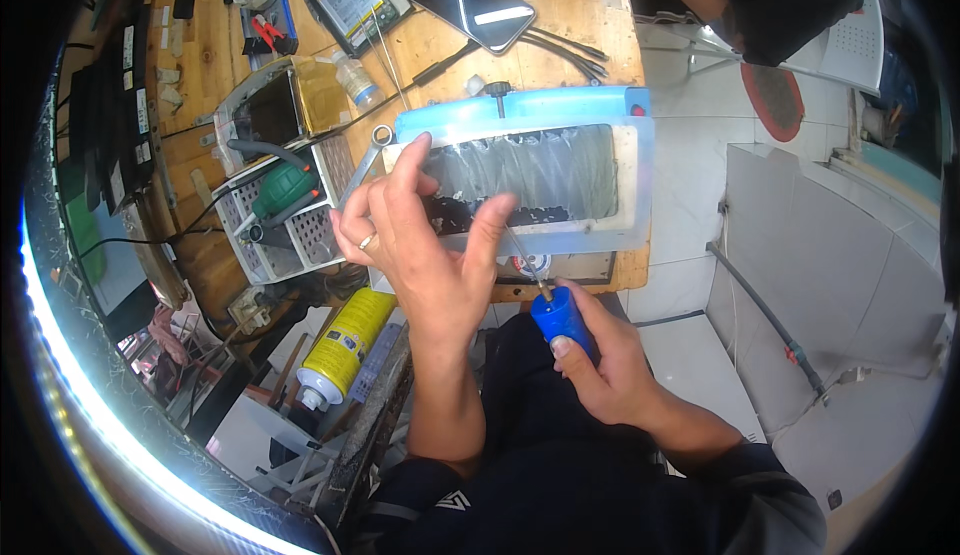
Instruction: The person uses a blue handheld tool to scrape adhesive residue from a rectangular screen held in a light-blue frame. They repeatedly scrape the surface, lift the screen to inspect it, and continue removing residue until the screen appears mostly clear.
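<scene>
Panel (540, 170) lies at desk (590, 15) near edge, overhanging lap. Left hand (420, 240) open, fingers splayed, pressing panel's frame. Right hand (600, 355) gripping blue tool (560, 317), thin tip at frame's lower edge. Risk: tip could skid into left fingers; overhanging panel could tip off edge.

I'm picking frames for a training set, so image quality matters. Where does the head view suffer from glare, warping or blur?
Head view: a bright overexposed arc burns out the lower-left rim; the smartphone screen reflects a light streak; fisheye bends the wooden bench edges, with black corners; the left hand, right hand and blue-handled tool stay fairly sharp.
</scene>
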The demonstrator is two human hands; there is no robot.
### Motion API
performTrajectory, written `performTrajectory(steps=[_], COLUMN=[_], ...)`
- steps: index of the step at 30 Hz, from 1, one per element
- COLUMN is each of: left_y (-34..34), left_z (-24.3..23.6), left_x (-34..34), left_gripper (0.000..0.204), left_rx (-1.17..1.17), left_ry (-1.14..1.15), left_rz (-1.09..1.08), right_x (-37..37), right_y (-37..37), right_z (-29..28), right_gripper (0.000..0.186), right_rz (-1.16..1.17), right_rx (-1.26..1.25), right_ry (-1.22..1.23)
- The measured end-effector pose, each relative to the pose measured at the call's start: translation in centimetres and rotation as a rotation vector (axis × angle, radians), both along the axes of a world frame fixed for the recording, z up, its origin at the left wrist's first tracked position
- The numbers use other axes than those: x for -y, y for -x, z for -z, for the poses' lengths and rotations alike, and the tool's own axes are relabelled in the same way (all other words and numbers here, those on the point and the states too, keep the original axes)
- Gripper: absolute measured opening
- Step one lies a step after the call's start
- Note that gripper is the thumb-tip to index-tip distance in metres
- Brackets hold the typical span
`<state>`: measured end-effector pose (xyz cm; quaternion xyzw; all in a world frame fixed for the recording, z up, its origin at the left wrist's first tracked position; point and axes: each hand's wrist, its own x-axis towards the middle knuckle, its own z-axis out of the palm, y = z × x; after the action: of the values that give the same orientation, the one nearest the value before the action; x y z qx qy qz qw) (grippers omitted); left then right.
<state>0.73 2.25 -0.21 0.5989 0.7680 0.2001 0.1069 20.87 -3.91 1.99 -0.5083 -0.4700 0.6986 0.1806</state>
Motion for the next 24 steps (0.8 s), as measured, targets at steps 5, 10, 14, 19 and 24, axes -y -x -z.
performTrajectory(steps=[5,10,14,19,24], left_y=[0.7,0.4,0.1,0.9,-1.0], left_z=[-1.0,-1.3,-0.5,-1.1,-0.7], left_x=[0.2,-0.1,-0.2,-0.1,-0.8], left_gripper=[0.066,0.068,0.071,0.078,0.08], left_rx=[0.08,0.048,0.042,0.101,-0.071], left_ry=[0.019,0.057,0.03,0.048,0.062], left_rz=[0.003,0.025,-0.004,0.02,-0.012], right_x=[0.0,0.1,0.3,0.4,0.5], right_y=[-0.2,-0.1,0.0,-0.4,-0.4], right_z=[-0.2,0.0,0.1,0.0,0.1], right_gripper=[0.056,0.057,0.057,0.056,0.056], right_rz=[0.025,-0.02,0.044,0.068,0.066], right_rx=[-0.017,-0.013,-0.007,-0.023,0.012], right_ry=[0.04,0.005,0.007,0.037,-0.019])
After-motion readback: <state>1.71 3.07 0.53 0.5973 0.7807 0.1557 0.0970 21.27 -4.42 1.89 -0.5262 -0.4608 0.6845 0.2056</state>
